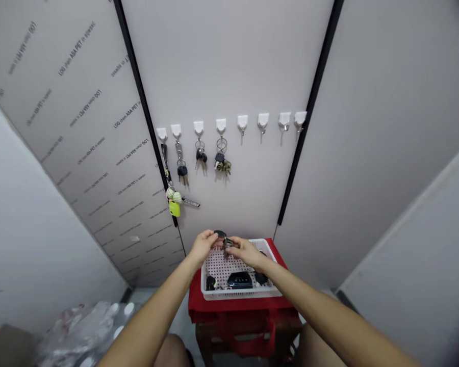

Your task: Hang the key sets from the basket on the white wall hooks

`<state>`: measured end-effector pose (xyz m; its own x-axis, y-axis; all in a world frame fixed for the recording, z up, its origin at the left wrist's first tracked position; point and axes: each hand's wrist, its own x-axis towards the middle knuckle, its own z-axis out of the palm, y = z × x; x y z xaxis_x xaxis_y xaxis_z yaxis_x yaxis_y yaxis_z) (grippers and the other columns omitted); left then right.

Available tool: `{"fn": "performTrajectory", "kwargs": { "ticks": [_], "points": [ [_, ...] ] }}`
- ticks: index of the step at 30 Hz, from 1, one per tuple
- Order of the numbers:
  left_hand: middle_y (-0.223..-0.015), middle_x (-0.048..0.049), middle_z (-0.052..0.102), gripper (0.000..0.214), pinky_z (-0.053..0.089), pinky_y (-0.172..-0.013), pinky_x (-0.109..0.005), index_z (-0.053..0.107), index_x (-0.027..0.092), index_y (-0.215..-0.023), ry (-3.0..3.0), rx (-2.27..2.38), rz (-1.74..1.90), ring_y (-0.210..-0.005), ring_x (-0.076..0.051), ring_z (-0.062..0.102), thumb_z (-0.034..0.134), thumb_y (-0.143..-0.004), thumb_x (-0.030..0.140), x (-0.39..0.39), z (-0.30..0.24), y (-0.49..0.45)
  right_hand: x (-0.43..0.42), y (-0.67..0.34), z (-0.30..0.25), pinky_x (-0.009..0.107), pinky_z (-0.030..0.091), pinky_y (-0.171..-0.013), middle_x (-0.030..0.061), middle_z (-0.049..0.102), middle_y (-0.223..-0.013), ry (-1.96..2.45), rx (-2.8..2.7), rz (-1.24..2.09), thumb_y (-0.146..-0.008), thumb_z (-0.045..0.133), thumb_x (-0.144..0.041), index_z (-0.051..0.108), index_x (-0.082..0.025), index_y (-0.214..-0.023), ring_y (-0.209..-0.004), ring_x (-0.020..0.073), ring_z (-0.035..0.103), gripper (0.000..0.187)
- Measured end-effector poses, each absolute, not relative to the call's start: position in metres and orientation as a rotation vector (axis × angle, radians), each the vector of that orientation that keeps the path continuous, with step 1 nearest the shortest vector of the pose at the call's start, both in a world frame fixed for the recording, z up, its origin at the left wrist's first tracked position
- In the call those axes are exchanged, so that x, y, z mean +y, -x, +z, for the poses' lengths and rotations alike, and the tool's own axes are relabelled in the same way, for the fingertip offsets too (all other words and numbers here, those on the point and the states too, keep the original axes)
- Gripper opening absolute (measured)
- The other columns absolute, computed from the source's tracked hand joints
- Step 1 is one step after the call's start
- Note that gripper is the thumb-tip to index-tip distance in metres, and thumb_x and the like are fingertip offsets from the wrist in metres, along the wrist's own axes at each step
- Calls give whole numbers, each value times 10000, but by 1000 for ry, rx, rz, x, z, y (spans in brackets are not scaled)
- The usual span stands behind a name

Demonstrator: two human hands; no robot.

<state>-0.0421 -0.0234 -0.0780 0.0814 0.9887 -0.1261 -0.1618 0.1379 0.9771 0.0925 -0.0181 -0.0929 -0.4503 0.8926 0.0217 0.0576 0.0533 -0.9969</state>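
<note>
Wall: I look at a pale wall panel (229,66) straight ahead, with a lettered panel (72,102) at its left and black strips (137,84) running down both sides.
Row of hooks: I count eight white hooks (242,122) across that panel; keys hang from the four at the left.
Stool: ahead of the person's knees I see a dark wooden stool (204,342), its top covered by a red bag (202,306) with a strap looping down in front.
Bottles: on the left side, low down, I have plastic-wrapped bottles (80,329), partly behind the left arm.
Basket: a white perforated basket (240,294) sits on the red bag.
Left hand: over the basket's far part, the left hand (202,246) has its grip closed on the dark oval piece of a key bunch (227,243).
Right hand: I find the right hand (247,252) with thumb and fingers pinched on the same bunch, near its ring.
Hung keys: the leftmost set, on a dark strap, carries a yellow-green key cover (174,208) and hangs lowest.
Key bunch: it is held between both hands, above the basket floor, keys pointing down.
Key fob: a glossy black key fob (239,280) lies inside the basket, by the near wall.
Small dark item: one small dark item (211,283) rests in the near left corner; I cannot tell what it is.
</note>
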Motion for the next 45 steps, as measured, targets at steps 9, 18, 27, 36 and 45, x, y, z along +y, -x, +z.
{"fn": "performTrajectory", "kwargs": {
  "ticks": [9,18,27,36,45],
  "points": [
    [-670,-4,585,115,379,-572,-186,421,139,-639,-956,1047,1163,-549,-57,534,475,-633,240,-28,-64,43,-18,-91,-78,191,334,-496,-16,490,-588,1032,-1593,1342,-630,432,-387,507,-130,-712,-537,66,440,280],
    [-658,14,543,120,364,-579,-191,487,141,-687,-1228,1110,1193,-634,-76,511,476,-612,234,-25,-46,40,-14,-95,-50,186,333,-499,-34,497,-541,1074,-1560,1284,-574,481,-244,490,-140,-617,-507,61,436,113],
    [-656,3,540,73,371,-666,-226,502,129,-647,-1639,1178,1277,-646,-88,482,472,-582,118,-11,-24,45,3,-110,6,163,277,-401,-53,433,-439,1254,-1635,1112,-534,461,-182,456,-137,-505,-408,37,358,54],
    [-862,-71,541,352,393,-675,-242,408,135,-968,-1693,1001,1379,-745,-105,508,483,-628,185,19,44,0,25,-114,93,154,282,-347,-50,408,-404,1228,-1528,737,-542,478,-190,435,-142,-494,-384,43,375,81],
    [-919,-43,523,415,352,-718,-272,337,205,-1055,-1839,1366,1542,-768,-126,499,434,-654,241,36,95,-21,56,-110,153,172,353,-355,-22,441,-426,1207,-1295,480,-566,497,-186,451,-140,-527,-406,68,440,76]
  ]
}}
